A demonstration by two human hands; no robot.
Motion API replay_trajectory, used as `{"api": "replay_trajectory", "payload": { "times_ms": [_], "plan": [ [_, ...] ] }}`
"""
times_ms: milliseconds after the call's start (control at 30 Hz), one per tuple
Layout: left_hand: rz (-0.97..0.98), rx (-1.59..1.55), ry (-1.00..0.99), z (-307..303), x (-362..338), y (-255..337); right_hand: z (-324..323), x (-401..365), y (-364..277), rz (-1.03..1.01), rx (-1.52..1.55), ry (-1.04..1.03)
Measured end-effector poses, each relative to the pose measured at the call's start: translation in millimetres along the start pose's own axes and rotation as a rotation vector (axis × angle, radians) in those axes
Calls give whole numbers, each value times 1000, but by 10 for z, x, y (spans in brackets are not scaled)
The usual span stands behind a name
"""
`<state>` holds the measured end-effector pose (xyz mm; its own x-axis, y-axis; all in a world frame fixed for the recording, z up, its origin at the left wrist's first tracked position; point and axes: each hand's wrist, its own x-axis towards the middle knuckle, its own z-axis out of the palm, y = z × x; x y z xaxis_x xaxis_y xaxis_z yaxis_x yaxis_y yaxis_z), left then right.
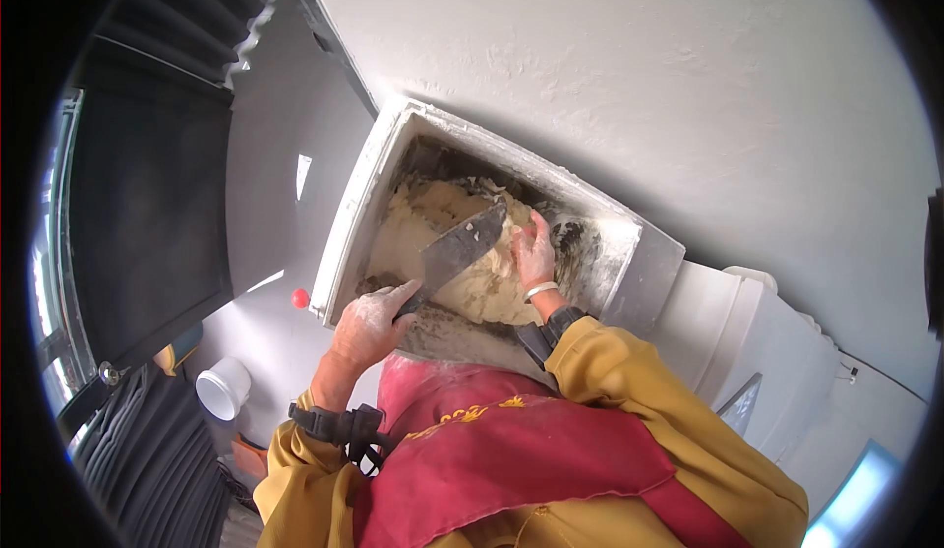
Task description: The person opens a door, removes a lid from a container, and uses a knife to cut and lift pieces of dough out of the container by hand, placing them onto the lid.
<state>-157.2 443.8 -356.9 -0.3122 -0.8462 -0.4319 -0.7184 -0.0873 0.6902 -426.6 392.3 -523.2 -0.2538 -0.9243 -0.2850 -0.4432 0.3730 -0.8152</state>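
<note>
Where the dough lies: the pale dough (472, 282) is heaped in the middle of the white tub (352, 215), under both hands.
Left hand: the left hand (369, 324), dusted with flour, is closed around the handle end of the scraper, at the tub's near edge.
Scraper: the scraper (462, 245) has a wide metal blade that lies slanted across the top of the dough, with its far end close to the fingers of the other hand.
Right hand: the right hand (534, 253) rests open on the dough, fingers laid against its surface and gripping nothing.
Wristband: a pale wristband (540, 290) circles the right wrist.
Tub walls: smeared with dough scraps and flour.
Sleeves: yellow sleeves (629, 371), a dark strap on each forearm.
Apron: a red apron (511, 450) fills the near foreground.
Knob: a small red knob (300, 298) sits just beside the tub's lower left corner.
Bucket: a white bucket (224, 388) stands well apart, lower left.
Wall: a rough white wall (639, 76) rises behind the tub.
</note>
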Motion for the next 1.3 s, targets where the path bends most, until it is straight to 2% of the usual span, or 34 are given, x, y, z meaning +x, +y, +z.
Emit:
{"api": "replay_trajectory", "payload": {
  "times_ms": [67, 133, 267, 367, 467, 567, 600, 700, 800, 1000, 1100, 1300],
  "plan": [
    [0, 14, -29, 15, -10, 49, 29, -41, -92, -103, 35, 11],
    [6, 6, -29, 62, -17, 35, -10, -34, -231, -85, 35, -58],
    [-3, -54, -24, 88, -30, 72, -32, 93, -256, 77, 190, -252],
    [-44, -166, -24, 144, -43, 85, -30, 170, -196, 164, 390, -249],
    [-120, -348, 27, 158, -45, 128, -82, 256, -70, 358, 453, -41],
    [-94, -345, 93, 209, 39, -15, -119, 288, 287, -21, -212, -102],
    [-130, -392, 115, 163, 88, 48, -155, 247, 261, -91, -332, -127],
    [-140, -377, 34, 140, 252, 58, -145, 119, 60, -85, -475, -161],
    [-75, -332, 122, 214, 379, -14, -155, 108, 96, -97, -428, -184],
    [-64, -366, 113, 170, 533, 70, -198, 56, 15, -2, -287, -196],
    [-77, -343, 91, 75, 603, 205, -138, 39, 69, -111, -190, -97],
    [-120, -214, 325, 306, 844, 20, -177, 24, 44, -107, -321, -152]
  ]
}}
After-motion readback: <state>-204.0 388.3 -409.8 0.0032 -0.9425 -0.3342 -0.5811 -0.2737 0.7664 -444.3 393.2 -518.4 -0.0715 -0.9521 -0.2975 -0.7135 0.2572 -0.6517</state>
